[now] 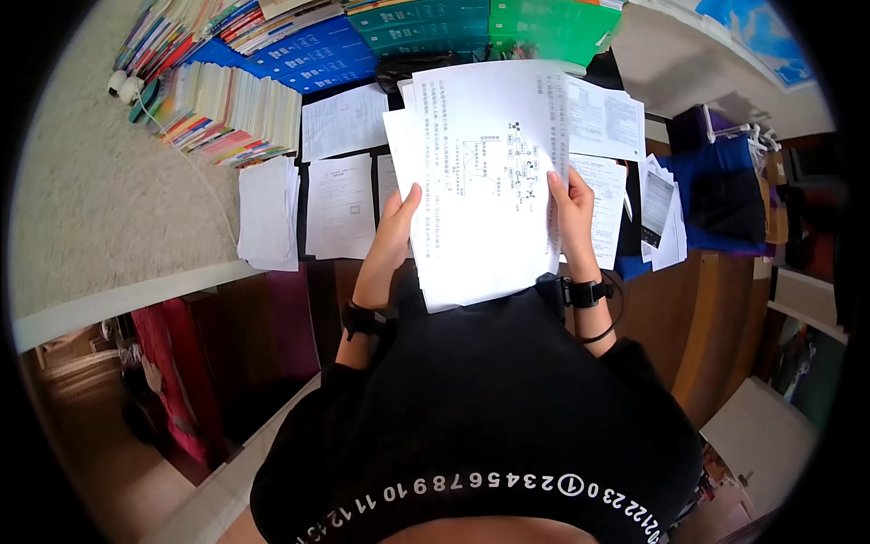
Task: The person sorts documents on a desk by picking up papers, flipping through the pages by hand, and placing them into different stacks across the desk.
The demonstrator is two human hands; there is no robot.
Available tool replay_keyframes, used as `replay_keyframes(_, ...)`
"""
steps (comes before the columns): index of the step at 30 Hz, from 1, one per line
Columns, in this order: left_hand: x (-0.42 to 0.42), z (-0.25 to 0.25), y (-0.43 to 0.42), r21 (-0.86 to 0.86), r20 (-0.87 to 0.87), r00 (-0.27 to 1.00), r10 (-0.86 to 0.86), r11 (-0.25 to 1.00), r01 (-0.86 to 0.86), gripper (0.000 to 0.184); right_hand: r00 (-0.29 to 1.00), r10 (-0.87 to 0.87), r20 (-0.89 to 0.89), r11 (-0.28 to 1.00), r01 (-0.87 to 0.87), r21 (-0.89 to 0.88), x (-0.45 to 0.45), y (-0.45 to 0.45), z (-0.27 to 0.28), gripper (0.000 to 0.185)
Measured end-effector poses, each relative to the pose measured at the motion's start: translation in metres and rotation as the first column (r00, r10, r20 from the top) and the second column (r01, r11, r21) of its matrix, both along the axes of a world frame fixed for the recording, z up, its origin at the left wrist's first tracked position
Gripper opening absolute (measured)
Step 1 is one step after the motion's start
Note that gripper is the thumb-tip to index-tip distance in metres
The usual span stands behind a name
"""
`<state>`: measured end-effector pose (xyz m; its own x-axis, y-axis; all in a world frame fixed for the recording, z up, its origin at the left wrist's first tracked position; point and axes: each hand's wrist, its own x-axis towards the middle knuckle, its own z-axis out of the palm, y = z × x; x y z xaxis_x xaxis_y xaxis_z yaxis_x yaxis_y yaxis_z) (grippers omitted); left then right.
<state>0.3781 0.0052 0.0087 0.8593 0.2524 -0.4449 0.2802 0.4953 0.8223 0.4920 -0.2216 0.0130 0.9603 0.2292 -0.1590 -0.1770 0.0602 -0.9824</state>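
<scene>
Paper stack [489, 218] is pinched at both side edges. Left hand [390, 234]: thumb laid on the near part of the left edge, other fingers mostly hidden behind the sheets. Right hand [575, 218]: thumb on the right edge, fingers curled at the side and partly hidden. Stack is held up over the near middle of the desk, top sheet turned sideways, text and a diagram showing.

Progress, as judged: sheets are already picked up and gripped from both sides. Edges not squared yet; some sheets stick out at the far left corner. Sheet count can't be told.

Left on the desk, not held: loose pile [268, 216] at left; far-left sheet [344, 122] and near-left sheet [340, 208] beside it; far-right sheet [609, 120] and near-right sheet [600, 204] partly covered by the stack. Whether these are to be added can't be told.

Farther out: row of books [231, 109] at far left, blue folders [313, 59] and green folders [544, 32] along the far side.
</scene>
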Motion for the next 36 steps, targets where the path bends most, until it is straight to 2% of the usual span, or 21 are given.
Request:
replay_keyframes(3, -0.001, 0.0, 0.001, 0.049, 0.041, 0.999, -0.032, 0.998, 0.03, 0.042, 0.992, 0.123, 0.03, 0.991, -0.121, -0.058, 0.008, -0.013, -0.009, 0.025)
replay_keyframes(6, -0.003, 0.002, -0.001, 0.069, 0.1, 0.995, -0.002, 0.998, -0.005, 0.04, 0.98, 0.154, 0.122, 0.984, -0.142, -0.105, 0.023, -0.018, -0.016, 0.025)
replay_keyframes(7, -0.003, 0.003, 0.0, 0.067, 0.121, 0.993, 0.017, 0.997, -0.025, 0.04, 0.978, 0.095, 0.184, 0.99, -0.074, -0.118, 0.024, -0.01, -0.003, 0.025)
replay_keyframes(8, -0.003, 0.003, 0.0, 0.046, 0.156, 0.987, 0.036, 0.998, -0.044, 0.04, 0.978, 0.097, 0.185, 0.983, -0.065, -0.169, 0.03, -0.011, 0.004, 0.026)
replay_keyframes(10, -0.004, 0.001, 0.0, 0.0, 0.216, 0.973, 0.075, 0.997, -0.077, 0.041, 0.979, 0.16, 0.126, 0.979, -0.142, -0.144, 0.05, -0.019, 0.013, 0.029)
replay_keyframes(12, -0.005, 0.007, -0.001, -0.06, 0.253, 0.961, 0.109, 0.994, -0.097, 0.04, 0.95, 0.239, 0.199, 0.943, -0.179, -0.28, 0.065, -0.024, 0.031, 0.03)
replay_keyframes(16, -0.012, 0.01, -0.004, -0.121, 0.301, 0.943, 0.143, 0.986, -0.111, 0.044, 0.916, 0.363, 0.172, 0.922, -0.327, -0.205, 0.091, -0.028, 0.045, 0.031)
replay_keyframes(17, -0.015, 0.012, -0.005, -0.123, 0.292, 0.946, 0.142, 0.986, -0.11, 0.044, 0.892, 0.405, 0.199, 0.901, -0.352, -0.254, 0.097, -0.029, 0.045, 0.032)
replay_keyframes(18, -0.017, 0.014, -0.005, -0.125, 0.285, 0.948, 0.141, 0.986, -0.109, 0.045, 0.863, 0.418, 0.285, 0.879, -0.305, -0.367, 0.099, -0.028, 0.049, 0.032)
replay_keyframes(20, -0.02, 0.011, -0.003, -0.121, 0.283, 0.947, 0.151, 0.985, -0.121, 0.048, 0.841, 0.492, 0.225, 0.837, -0.386, -0.388, 0.108, -0.027, 0.054, 0.034)
replay_keyframes(23, -0.025, 0.008, 0.0, -0.13, 0.292, 0.939, 0.183, 0.98, -0.151, 0.048, 0.76, 0.595, 0.26, 0.772, -0.453, -0.445, 0.114, -0.019, 0.062, 0.037)
replay_keyframes(26, -0.033, 0.005, 0.001, -0.129, 0.303, 0.935, 0.186, 0.98, -0.154, 0.049, 0.724, 0.666, 0.182, 0.701, -0.523, -0.486, 0.124, -0.016, 0.058, 0.04)
replay_keyframes(32, -0.041, 0.014, 0.006, -0.141, 0.303, 0.94, 0.155, 0.983, -0.116, 0.051, 0.712, 0.688, 0.141, 0.664, -0.539, -0.519, 0.118, -0.002, 0.06, 0.038)
replay_keyframes(36, -0.04, 0.021, 0.009, -0.019, 0.345, 0.932, 0.114, 0.993, -0.115, 0.054, 0.69, 0.72, 0.072, 0.612, -0.582, -0.535, 0.112, 0.011, 0.074, 0.038)
